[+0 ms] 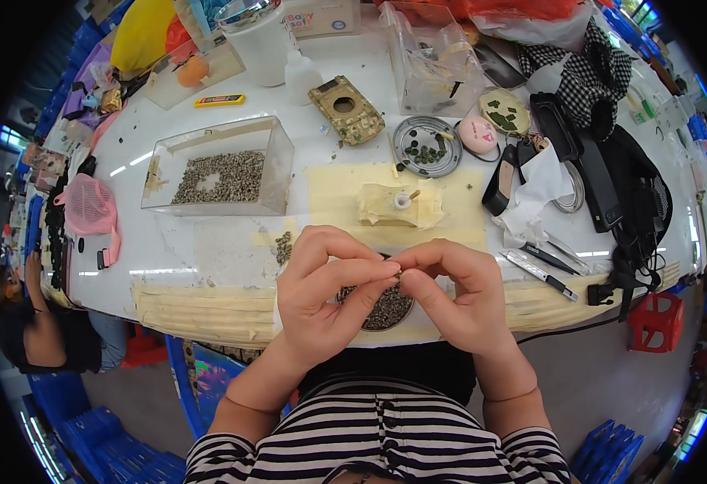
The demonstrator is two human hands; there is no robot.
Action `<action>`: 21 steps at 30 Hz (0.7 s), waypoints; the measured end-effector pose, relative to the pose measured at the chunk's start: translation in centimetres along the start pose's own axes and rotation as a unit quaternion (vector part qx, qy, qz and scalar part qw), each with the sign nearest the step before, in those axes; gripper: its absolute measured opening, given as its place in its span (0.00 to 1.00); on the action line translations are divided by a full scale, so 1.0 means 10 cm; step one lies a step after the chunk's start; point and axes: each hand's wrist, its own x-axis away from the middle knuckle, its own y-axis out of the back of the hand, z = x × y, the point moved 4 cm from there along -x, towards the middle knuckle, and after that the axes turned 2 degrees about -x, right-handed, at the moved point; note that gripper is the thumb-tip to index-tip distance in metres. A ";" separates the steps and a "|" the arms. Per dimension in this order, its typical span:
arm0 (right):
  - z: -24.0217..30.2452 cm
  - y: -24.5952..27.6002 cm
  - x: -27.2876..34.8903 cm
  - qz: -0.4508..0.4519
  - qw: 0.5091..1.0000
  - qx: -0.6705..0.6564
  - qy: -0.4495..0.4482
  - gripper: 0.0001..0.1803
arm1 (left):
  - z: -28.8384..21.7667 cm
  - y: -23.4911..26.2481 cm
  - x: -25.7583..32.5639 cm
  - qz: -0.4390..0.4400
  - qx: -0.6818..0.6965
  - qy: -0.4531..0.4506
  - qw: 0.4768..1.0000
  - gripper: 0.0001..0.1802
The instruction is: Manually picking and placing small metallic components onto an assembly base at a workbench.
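Observation:
My left hand (315, 297) and my right hand (468, 305) meet at the fingertips close to the table's front edge. Thumb and index finger are pinched together on each. What they hold between them is too small and covered to make out. Right under the fingers sits a round dish full of tiny grey-brown pieces (387, 315), partly hidden by my hands. A small heap of similar pieces (283, 247) lies beside my left hand. Beyond my fingers, a block wrapped in masking tape (378, 211) carries a small white cylinder (402, 201).
A clear open box (282, 171) with many small pieces stands at the left. Farther back are a camouflaged model tank hull (345, 111) and a round dish of green parts (453, 166). A craft knife (539, 275) and tweezers (554, 258) lie right. At far left sits another person (47, 335).

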 end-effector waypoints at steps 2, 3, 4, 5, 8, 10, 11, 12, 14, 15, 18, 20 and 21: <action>-0.01 0.01 0.01 0.001 1.000 -0.014 -0.018 0.06 | 0.00 0.00 0.00 0.004 -0.013 -0.014 1.000 0.08; -0.01 0.02 0.01 0.004 0.999 -0.021 -0.027 0.06 | 0.00 -0.01 0.01 0.002 -0.015 -0.013 1.000 0.08; -0.01 0.02 0.01 0.004 0.999 -0.027 -0.030 0.06 | -0.01 -0.01 0.01 0.001 -0.016 -0.012 1.000 0.08; -0.02 0.03 0.00 0.004 0.999 -0.032 -0.033 0.06 | -0.02 -0.01 0.00 0.000 -0.023 -0.015 1.000 0.08; -0.03 0.03 0.01 -0.003 1.000 -0.016 -0.020 0.05 | -0.02 -0.01 0.00 -0.013 -0.039 -0.013 0.999 0.09; -0.01 0.03 0.01 -0.013 1.000 0.022 0.010 0.05 | -0.01 -0.01 0.01 -0.031 -0.046 0.002 0.998 0.11; 0.01 0.03 0.00 -0.020 0.998 0.049 0.031 0.04 | -0.02 -0.01 0.00 -0.032 -0.054 0.002 0.998 0.11; 0.03 0.02 0.00 -0.027 0.996 0.073 0.051 0.04 | -0.02 -0.01 0.01 -0.031 -0.064 0.004 0.997 0.11; 0.08 0.00 -0.02 -0.037 0.987 0.125 0.096 0.05 | -0.02 0.00 0.01 -0.034 -0.081 0.004 0.996 0.11; 0.10 -0.01 -0.02 -0.044 0.981 0.150 0.119 0.06 | -0.02 0.00 0.00 -0.036 -0.088 0.002 0.996 0.11; 0.12 -0.01 -0.01 -0.055 0.973 0.167 0.149 0.08 | -0.02 0.00 0.01 -0.031 -0.098 -0.005 0.995 0.12; 0.12 0.00 -0.01 -0.056 0.973 0.170 0.148 0.08 | -0.02 -0.01 0.00 -0.027 -0.099 -0.014 0.995 0.13; 0.12 0.00 0.00 -0.056 0.973 0.172 0.147 0.08 | -0.03 -0.01 -0.01 -0.026 -0.098 -0.018 0.995 0.13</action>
